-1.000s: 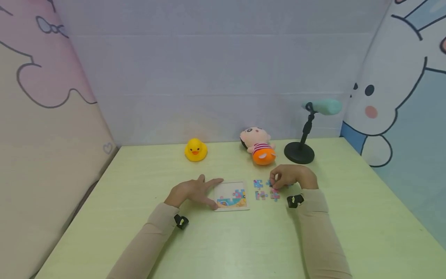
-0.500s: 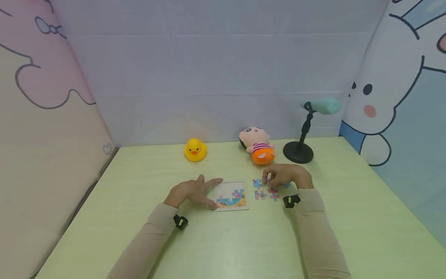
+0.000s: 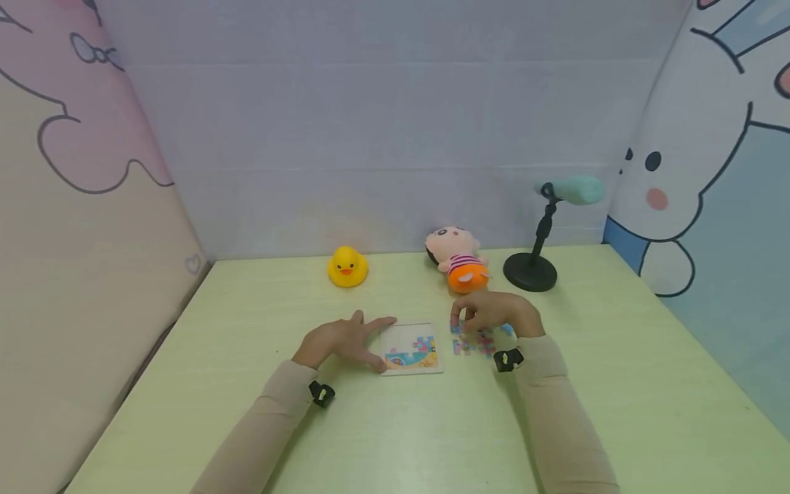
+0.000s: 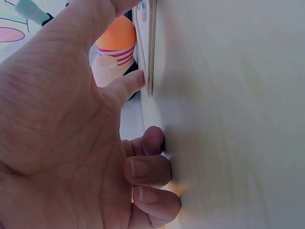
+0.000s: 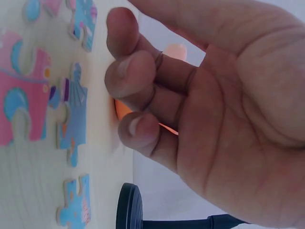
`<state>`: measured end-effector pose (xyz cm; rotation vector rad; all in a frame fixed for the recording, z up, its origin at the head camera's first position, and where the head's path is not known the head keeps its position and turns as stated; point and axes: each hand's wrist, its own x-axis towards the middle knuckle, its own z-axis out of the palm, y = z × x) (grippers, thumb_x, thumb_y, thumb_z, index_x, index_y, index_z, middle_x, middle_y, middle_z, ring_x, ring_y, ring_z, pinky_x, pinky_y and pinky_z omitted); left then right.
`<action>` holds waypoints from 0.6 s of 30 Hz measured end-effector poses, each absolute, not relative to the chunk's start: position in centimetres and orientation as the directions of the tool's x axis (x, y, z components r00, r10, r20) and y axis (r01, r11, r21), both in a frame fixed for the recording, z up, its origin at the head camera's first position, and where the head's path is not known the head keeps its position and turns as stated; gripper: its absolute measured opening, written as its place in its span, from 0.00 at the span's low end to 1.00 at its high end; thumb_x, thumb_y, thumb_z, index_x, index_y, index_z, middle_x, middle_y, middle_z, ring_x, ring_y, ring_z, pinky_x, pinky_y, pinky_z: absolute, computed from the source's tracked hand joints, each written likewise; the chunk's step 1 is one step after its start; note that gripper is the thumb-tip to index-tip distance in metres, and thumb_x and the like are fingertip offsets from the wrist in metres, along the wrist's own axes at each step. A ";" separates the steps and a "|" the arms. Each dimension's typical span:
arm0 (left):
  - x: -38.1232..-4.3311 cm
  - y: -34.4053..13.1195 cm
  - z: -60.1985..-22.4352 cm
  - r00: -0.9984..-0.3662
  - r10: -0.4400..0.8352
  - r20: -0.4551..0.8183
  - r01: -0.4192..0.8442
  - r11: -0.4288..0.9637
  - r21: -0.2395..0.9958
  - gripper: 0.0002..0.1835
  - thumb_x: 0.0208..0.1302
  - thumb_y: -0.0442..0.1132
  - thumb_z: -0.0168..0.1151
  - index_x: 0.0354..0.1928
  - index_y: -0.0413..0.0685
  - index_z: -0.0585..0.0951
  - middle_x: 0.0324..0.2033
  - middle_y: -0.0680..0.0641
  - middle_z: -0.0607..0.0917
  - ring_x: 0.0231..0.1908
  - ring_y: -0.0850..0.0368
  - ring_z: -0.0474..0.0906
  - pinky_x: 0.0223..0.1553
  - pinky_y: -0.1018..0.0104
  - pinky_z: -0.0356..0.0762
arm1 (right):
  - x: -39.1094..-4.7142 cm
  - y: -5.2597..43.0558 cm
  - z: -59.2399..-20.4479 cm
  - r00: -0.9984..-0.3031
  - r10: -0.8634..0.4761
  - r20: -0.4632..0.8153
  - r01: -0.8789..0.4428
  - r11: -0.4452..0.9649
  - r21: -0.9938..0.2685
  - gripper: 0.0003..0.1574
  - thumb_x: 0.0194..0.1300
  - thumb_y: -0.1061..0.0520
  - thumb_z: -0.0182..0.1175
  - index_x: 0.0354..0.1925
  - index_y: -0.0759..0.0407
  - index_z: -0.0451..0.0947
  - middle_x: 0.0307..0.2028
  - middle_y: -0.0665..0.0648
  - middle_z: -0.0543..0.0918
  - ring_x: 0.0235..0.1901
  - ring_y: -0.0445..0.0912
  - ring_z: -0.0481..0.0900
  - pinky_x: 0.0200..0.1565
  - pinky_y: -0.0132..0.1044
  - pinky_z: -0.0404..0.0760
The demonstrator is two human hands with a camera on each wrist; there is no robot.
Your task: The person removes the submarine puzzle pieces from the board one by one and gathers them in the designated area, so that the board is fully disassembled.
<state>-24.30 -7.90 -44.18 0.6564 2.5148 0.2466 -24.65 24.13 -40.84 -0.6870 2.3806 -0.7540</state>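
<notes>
My left hand rests at the left side of a small puzzle tray, thumb on the near corner and forefinger on the far one. Joined pieces fill the tray's lower part and part of its right side. In the left wrist view the other fingers curl loosely near the table. My right hand reaches down over loose puzzle pieces, forefinger and thumb apart at the far-left blue piece. A pink piece, a blue piece and another blue one lie flat. The right fingertips partly leave the right wrist view.
A yellow rubber duck sits behind the tray. Behind the loose pieces lies a plush doll in orange shorts. A black stand with a mint-green top stands at the back right, near the wall.
My right hand has moved left across the loose pieces, from the middle of the far row to its left end. My left hand has stayed at the tray.
</notes>
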 end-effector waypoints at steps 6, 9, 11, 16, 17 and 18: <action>-24.4 -8.0 -44.3 -0.746 0.497 -0.444 0.409 0.867 0.284 0.51 0.54 0.70 0.67 0.77 0.80 0.53 0.58 0.39 0.66 0.40 0.44 0.74 0.42 0.48 0.73 | -24.8 22.9 -41.2 -0.717 -0.611 -0.337 -0.329 0.722 -0.609 0.11 0.65 0.68 0.60 0.46 0.60 0.80 0.31 0.54 0.81 0.27 0.47 0.76 0.32 0.34 0.73; -24.3 -7.9 -44.3 -0.747 0.491 -0.448 0.404 0.871 0.281 0.51 0.53 0.70 0.68 0.77 0.80 0.54 0.59 0.39 0.66 0.40 0.44 0.74 0.42 0.47 0.73 | -24.7 22.4 -41.3 -0.707 -0.598 -0.377 -0.280 0.726 -0.628 0.12 0.66 0.67 0.59 0.47 0.59 0.79 0.27 0.55 0.79 0.21 0.48 0.74 0.26 0.33 0.70; -24.3 -7.9 -44.2 -0.751 0.483 -0.450 0.397 0.875 0.277 0.51 0.53 0.70 0.68 0.77 0.80 0.54 0.58 0.39 0.66 0.40 0.44 0.74 0.42 0.47 0.74 | -24.7 22.0 -41.3 -0.706 -0.588 -0.394 -0.260 0.733 -0.628 0.11 0.67 0.66 0.59 0.47 0.57 0.79 0.25 0.55 0.77 0.18 0.48 0.71 0.23 0.33 0.67; -24.3 -7.7 -44.1 -0.752 0.487 -0.444 0.401 0.873 0.277 0.51 0.53 0.71 0.67 0.77 0.79 0.54 0.57 0.39 0.67 0.39 0.44 0.75 0.42 0.48 0.74 | -24.9 21.3 -41.7 -0.725 -0.566 -0.391 -0.287 0.766 -0.576 0.11 0.67 0.63 0.63 0.46 0.51 0.80 0.25 0.52 0.78 0.20 0.47 0.75 0.23 0.31 0.69; -24.3 -7.7 -44.1 -0.752 0.487 -0.444 0.403 0.873 0.275 0.51 0.53 0.71 0.67 0.77 0.79 0.54 0.57 0.39 0.67 0.39 0.44 0.75 0.42 0.48 0.74 | -24.9 21.1 -41.7 -0.729 -0.565 -0.387 -0.297 0.769 -0.566 0.11 0.67 0.63 0.64 0.46 0.50 0.80 0.27 0.52 0.79 0.21 0.47 0.76 0.24 0.31 0.70; -24.3 -7.7 -44.1 -0.752 0.488 -0.444 0.405 0.873 0.272 0.51 0.54 0.71 0.67 0.77 0.79 0.54 0.58 0.39 0.67 0.39 0.44 0.75 0.43 0.47 0.74 | -24.9 20.9 -41.8 -0.728 -0.567 -0.385 -0.305 0.771 -0.559 0.12 0.67 0.62 0.64 0.47 0.50 0.80 0.28 0.53 0.80 0.22 0.48 0.78 0.24 0.32 0.71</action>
